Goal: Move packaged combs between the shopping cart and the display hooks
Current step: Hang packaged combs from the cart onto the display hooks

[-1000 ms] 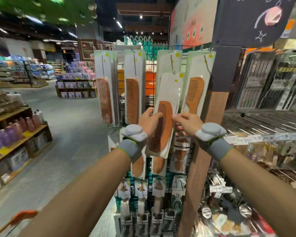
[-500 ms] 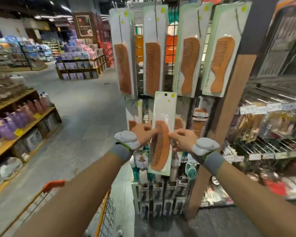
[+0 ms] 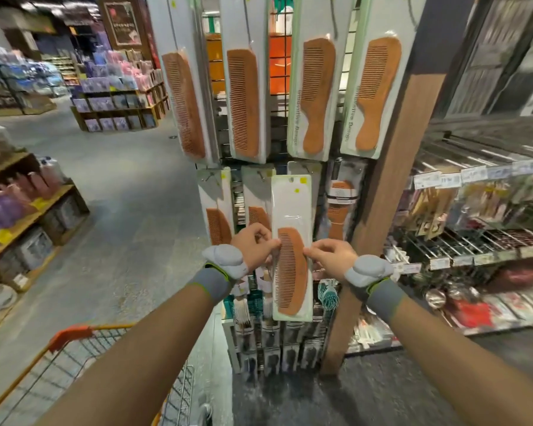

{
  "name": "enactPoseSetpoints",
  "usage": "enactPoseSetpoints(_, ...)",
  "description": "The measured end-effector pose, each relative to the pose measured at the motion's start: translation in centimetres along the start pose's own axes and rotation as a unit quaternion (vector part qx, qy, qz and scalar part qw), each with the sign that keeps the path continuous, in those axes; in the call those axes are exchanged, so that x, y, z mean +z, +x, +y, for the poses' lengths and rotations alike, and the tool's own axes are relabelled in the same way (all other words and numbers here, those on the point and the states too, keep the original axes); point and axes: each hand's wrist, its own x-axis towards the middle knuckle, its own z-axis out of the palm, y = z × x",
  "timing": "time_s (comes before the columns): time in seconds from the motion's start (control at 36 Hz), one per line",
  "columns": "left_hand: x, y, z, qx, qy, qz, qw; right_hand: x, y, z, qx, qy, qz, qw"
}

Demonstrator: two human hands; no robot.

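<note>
A packaged wooden comb (image 3: 292, 250) in a white card with clear plastic is held upright in front of the display rack. My left hand (image 3: 254, 245) pinches its left edge and my right hand (image 3: 331, 258) pinches its right edge, at mid-height. Behind it, more packaged combs (image 3: 250, 96) hang from the display hooks in an upper row, and a lower row (image 3: 217, 210) hangs just behind my hands. The orange-handled wire shopping cart (image 3: 71, 355) stands at the lower left, under my left forearm.
A wooden post (image 3: 391, 186) rises right of the rack. Wire shelves with small goods (image 3: 480, 235) fill the right side. Brushes (image 3: 271, 339) hang low on the rack. Wooden shelves with bottles (image 3: 19, 210) line the left aisle; grey floor lies between.
The held comb package has come down from the upper row to the level of the lower row. Both hands kept their pinch, and the view dropped, showing more of the cart.
</note>
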Motion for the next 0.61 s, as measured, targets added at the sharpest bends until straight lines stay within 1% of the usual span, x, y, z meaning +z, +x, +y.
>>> enactPoseSetpoints(0.17,1.7,1.6,1.3,0.015,-0.025,0.004,1.0,-2.6,1.5,-0.1,0.002,0.024,0.008,1.0)
enactPoseSetpoints(0.33,2.9,2.9,1.6,-0.007,-0.041,-0.006,0.999,-3.9,2.7,0.3,-0.007,0.018,-0.017,1.0)
enactPoseSetpoints(0.42,3.1,3.3,1.5,-0.018,-0.047,-0.016,0.999,-4.2,3.4,0.7,-0.014,0.024,-0.013,1.0)
enactPoseSetpoints(0.5,3.6,3.9,1.6,-0.028,-0.048,-0.017,0.998,-4.7,4.3,1.3,-0.008,0.022,-0.018,1.0)
enactPoseSetpoints(0.56,4.1,4.2,1.7,-0.043,-0.049,-0.028,0.997,-5.0,4.9,1.7,0.002,0.02,-0.02,1.0)
enactPoseSetpoints(0.61,4.6,4.8,1.7,-0.062,-0.053,-0.024,0.996,-5.4,5.7,1.7,0.007,0.012,-0.026,1.0)
